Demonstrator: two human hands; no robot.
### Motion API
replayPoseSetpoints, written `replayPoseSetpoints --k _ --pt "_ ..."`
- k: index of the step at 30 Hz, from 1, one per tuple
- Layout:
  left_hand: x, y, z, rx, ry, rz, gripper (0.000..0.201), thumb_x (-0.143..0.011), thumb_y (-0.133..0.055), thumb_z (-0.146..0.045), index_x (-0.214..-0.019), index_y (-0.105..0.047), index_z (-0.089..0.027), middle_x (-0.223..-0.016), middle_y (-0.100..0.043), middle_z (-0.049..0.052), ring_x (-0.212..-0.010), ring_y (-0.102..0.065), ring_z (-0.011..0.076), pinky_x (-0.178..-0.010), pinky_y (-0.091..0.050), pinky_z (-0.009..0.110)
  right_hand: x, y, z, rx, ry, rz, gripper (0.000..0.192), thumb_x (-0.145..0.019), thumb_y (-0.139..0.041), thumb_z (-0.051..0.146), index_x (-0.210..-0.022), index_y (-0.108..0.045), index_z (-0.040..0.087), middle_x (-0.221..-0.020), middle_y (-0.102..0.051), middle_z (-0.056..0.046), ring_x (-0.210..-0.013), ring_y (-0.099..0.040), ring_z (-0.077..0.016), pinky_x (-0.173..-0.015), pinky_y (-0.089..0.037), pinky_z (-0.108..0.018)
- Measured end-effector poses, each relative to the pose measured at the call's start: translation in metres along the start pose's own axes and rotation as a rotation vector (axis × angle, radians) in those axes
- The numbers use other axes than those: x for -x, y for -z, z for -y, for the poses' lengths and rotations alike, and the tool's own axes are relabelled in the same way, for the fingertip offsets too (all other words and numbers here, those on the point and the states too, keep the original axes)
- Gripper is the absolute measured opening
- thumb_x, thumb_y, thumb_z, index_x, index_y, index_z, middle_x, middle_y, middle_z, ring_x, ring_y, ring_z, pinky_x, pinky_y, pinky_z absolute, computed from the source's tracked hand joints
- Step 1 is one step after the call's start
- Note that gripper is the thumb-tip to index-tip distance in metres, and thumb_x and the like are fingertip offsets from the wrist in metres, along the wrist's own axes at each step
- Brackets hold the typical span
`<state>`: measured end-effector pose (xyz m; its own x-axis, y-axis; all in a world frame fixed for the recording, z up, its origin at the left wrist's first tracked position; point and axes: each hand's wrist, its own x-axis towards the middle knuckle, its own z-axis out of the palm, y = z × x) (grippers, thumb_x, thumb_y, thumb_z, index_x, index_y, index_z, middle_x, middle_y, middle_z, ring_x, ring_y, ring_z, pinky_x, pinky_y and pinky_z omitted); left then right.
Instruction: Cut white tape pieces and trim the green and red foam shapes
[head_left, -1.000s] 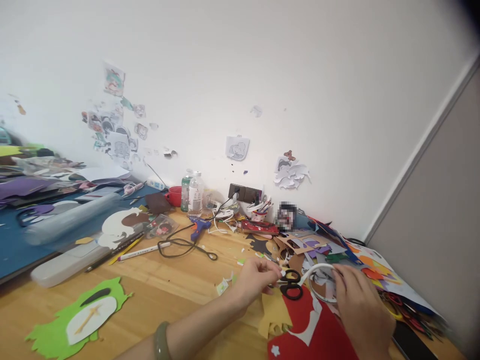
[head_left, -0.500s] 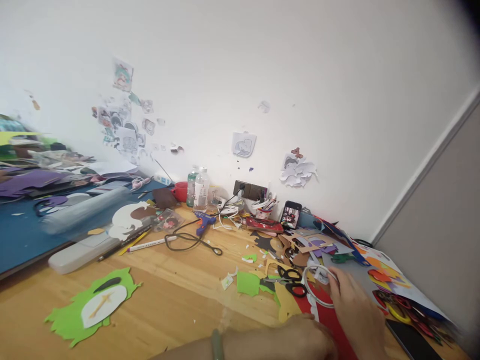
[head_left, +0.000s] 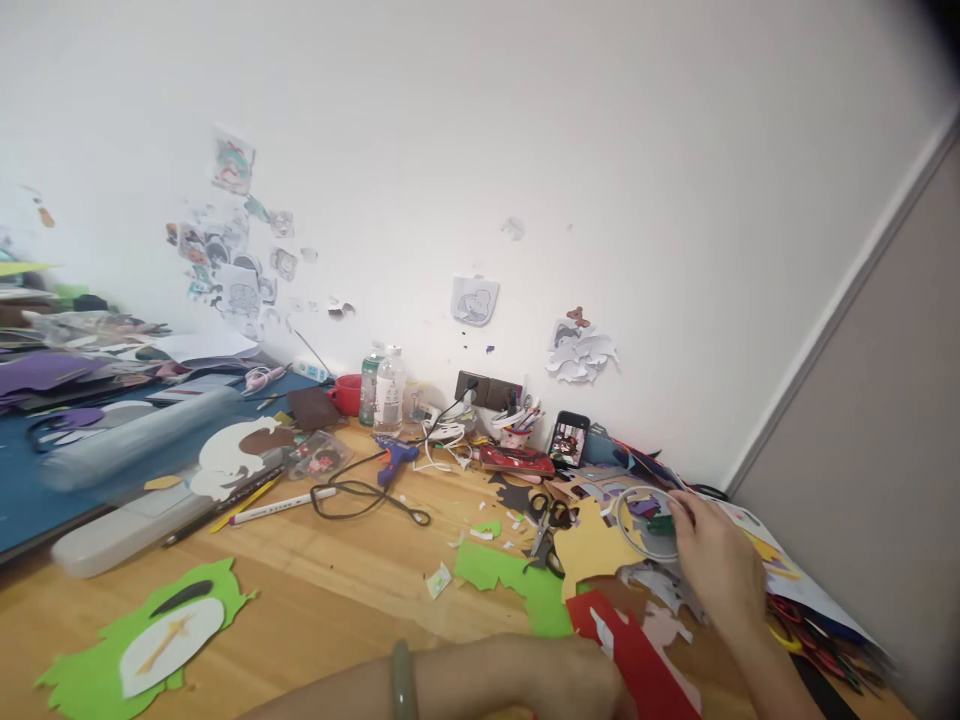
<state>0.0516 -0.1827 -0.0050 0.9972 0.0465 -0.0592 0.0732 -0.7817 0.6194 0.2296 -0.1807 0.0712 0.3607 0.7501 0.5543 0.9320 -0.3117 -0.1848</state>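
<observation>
My right hand (head_left: pixel 720 555) is closed on the edge of a thin white ring (head_left: pixel 624 535), which looks like a narrow tape roll, held over the scrap pile at the right. My left hand (head_left: pixel 574 680), with a pale green bangle (head_left: pixel 403 680) on its wrist, is curled at the bottom against a red sheet (head_left: pixel 649 660); its fingertips are hidden. Beyond the red sheet lie a yellow cut-out piece (head_left: pixel 596 545) and a bright green piece (head_left: pixel 487 567). Black-handled scissors (head_left: pixel 541 540) rest beside the yellow piece.
A green cut-out shape with a white oval (head_left: pixel 176 640) lies at the left. Behind are a blue glue gun (head_left: pixel 396 460), bottles (head_left: pixel 388 390), a pen cup (head_left: pixel 516 435) and a propped phone (head_left: pixel 568 440). Several more scissors (head_left: pixel 795 630) lie far right.
The white ring has risen away from the red sheet in my right hand. The red sheet has shifted toward me, the yellow piece shows more fully, and the scissors have moved back and turned.
</observation>
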Motion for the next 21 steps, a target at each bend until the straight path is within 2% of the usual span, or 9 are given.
replayPoseSetpoints --k 5,6,7,9,11,13,15,18,21 --pt "0.035 0.014 0.001 0.141 0.012 0.097 0.008 -0.054 -0.056 -0.012 -0.057 -0.056 -0.019 -0.053 -0.054 -0.008 -0.050 -0.049 0.0097 -0.051 -0.036 0.019 -0.002 -0.006 -0.010 -0.197 -0.036 0.292 0.021 -0.082 -0.048 0.033 -0.091 -0.058 0.017 -0.080 -0.063 -0.001 -0.070 -0.058 -0.0140 -0.067 -0.045 -0.034" --pt "0.040 0.016 0.002 0.201 0.017 0.071 0.007 -0.055 -0.056 -0.013 -0.059 -0.057 -0.019 -0.056 -0.055 -0.007 -0.054 -0.051 0.0098 -0.053 -0.037 0.018 0.000 -0.009 -0.012 -0.249 -0.054 0.333 0.021 -0.082 -0.048 0.032 -0.091 -0.058 0.017 -0.079 -0.063 0.000 -0.068 -0.059 -0.0133 -0.066 -0.046 -0.033" --pt "0.045 0.019 0.004 0.265 0.024 -0.013 0.006 -0.057 -0.056 -0.015 -0.062 -0.058 -0.018 -0.062 -0.058 -0.006 -0.060 -0.054 0.0102 -0.056 -0.039 0.018 0.002 -0.012 -0.013 -0.301 -0.074 0.366 0.021 -0.082 -0.048 0.033 -0.092 -0.058 0.016 -0.079 -0.064 0.000 -0.066 -0.060 -0.0127 -0.064 -0.046 -0.031" --pt "0.050 0.021 0.008 0.346 0.060 -0.305 0.010 -0.063 -0.054 -0.019 -0.071 -0.060 -0.016 -0.079 -0.061 -0.003 -0.074 -0.057 0.0112 -0.062 -0.042 0.017 0.008 -0.019 -0.016 -0.397 -0.115 0.418 0.023 -0.082 -0.047 0.034 -0.093 -0.057 0.015 -0.079 -0.064 0.000 -0.060 -0.060 -0.0113 -0.058 -0.047 -0.028" --pt "0.048 0.022 0.013 0.322 0.114 -0.563 0.015 -0.069 -0.048 -0.020 -0.077 -0.060 -0.014 -0.092 -0.060 0.002 -0.085 -0.056 0.0122 -0.068 -0.042 0.018 0.014 -0.026 -0.019 -0.474 -0.158 0.452 0.026 -0.083 -0.046 0.036 -0.093 -0.057 0.015 -0.073 -0.064 0.001 -0.052 -0.058 -0.0099 -0.050 -0.047 -0.026" --pt "0.042 0.022 0.017 0.238 0.149 -0.676 0.016 -0.069 -0.047 -0.020 -0.076 -0.059 -0.013 -0.102 -0.056 0.005 -0.092 -0.054 0.0135 -0.074 -0.042 0.019 0.018 -0.032 -0.021 -0.542 -0.195 0.476 0.026 -0.083 -0.046 0.036 -0.092 -0.057 0.015 -0.069 -0.064 0.002 -0.046 -0.056 -0.0087 -0.045 -0.045 -0.024" --pt "0.033 0.023 0.022 0.139 0.159 -0.711 0.011 -0.065 -0.053 -0.020 -0.071 -0.059 -0.014 -0.112 -0.051 0.006 -0.100 -0.049 0.0169 -0.082 -0.039 0.023 0.021 -0.035 -0.025 -0.608 -0.227 0.496 0.023 -0.082 -0.047 0.033 -0.089 -0.057 0.014 -0.068 -0.064 0.001 -0.046 -0.056 -0.0088 -0.043 -0.044 -0.023" --pt "0.018 0.030 0.028 -0.028 0.146 -0.709 0.007 -0.061 -0.054 -0.016 -0.066 -0.058 -0.014 -0.125 -0.040 0.006 -0.113 -0.038 0.0223 -0.092 -0.031 0.029 0.022 -0.034 -0.030 -0.709 -0.245 0.513 0.019 -0.075 -0.055 0.031 -0.079 -0.060 0.013 -0.067 -0.067 0.000 -0.057 -0.061 -0.0126 -0.054 -0.047 -0.027" --pt "0.002 0.037 0.035 -0.172 0.086 -0.564 0.007 -0.062 -0.055 -0.018 -0.067 -0.058 -0.015 -0.123 -0.042 0.006 -0.114 -0.035 0.0226 -0.092 -0.030 0.029 0.023 -0.030 -0.038 -0.789 -0.258 0.508 0.024 -0.061 -0.061 0.038 -0.070 -0.063 0.015 -0.063 -0.069 -0.002 -0.060 -0.063 -0.0170 -0.057 -0.047 -0.029"
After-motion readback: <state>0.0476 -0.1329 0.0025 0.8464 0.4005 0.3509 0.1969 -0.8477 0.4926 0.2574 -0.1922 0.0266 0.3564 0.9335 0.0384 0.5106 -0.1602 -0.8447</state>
